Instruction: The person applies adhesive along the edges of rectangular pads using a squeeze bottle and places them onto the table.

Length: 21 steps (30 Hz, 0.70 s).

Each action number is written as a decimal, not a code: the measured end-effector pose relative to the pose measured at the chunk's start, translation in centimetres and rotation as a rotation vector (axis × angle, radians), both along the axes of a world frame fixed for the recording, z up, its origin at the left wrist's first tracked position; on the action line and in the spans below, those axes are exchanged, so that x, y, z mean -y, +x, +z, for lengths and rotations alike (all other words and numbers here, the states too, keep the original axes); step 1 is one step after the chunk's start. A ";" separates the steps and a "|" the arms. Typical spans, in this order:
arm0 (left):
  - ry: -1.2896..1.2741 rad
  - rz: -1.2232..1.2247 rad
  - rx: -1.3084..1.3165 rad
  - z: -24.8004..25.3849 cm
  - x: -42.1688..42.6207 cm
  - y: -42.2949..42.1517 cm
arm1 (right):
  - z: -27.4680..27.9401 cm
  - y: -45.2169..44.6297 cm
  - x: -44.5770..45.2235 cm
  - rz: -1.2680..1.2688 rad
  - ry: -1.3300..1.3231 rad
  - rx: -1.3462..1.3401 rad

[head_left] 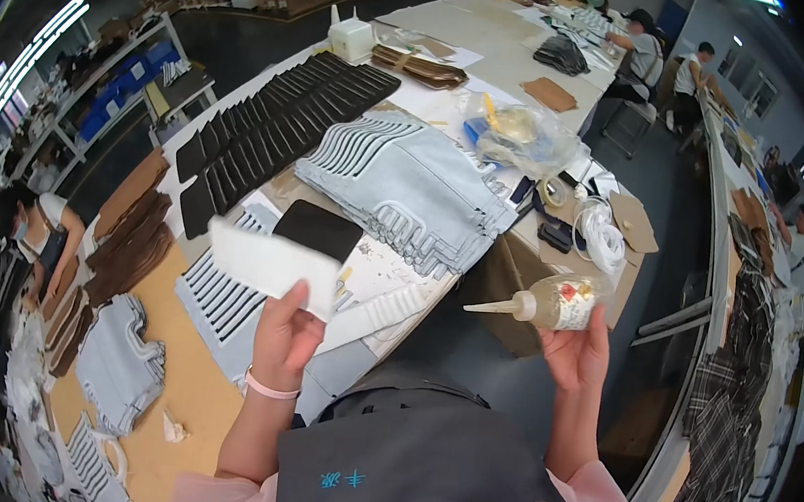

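Observation:
My left hand (287, 333) pinches a white flat piece (273, 265) by its lower right corner, holding it above the table. In my right hand (575, 353) is a clear glue bottle (561, 302) with a printed label, tipped on its side so its long pale nozzle points left. A black flat piece (319, 230) lies on the table behind the white piece. Beyond it sits a stack of light grey-blue cut pieces (419, 179) with curved slots. Partly under my left hand's white piece lies a slotted grey piece (220, 301).
Rows of black pieces (288, 121) overlap at the far left of the table. Brown pieces (129, 242) lie along the left edge. A plastic bag (522, 136), a tape roll (553, 191) and a white cord coil (600, 235) are at right. Other people work at nearby tables.

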<state>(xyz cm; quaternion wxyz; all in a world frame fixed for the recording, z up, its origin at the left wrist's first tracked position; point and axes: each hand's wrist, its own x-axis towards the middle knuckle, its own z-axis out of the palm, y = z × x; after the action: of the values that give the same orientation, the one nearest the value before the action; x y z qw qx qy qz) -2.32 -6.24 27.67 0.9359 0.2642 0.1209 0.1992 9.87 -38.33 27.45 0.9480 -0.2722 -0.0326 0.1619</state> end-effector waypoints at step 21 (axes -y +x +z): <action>-0.537 -0.566 0.743 6.9 1.7 -3.4 | 4.7 -2.5 -4.3 0.179 0.265 0.055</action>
<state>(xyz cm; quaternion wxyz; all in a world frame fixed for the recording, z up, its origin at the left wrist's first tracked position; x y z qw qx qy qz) -5.68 -7.93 34.53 0.9673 -0.0503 -0.2477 -0.0187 7.40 -34.07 32.12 0.9561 -0.1449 -0.1039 0.2325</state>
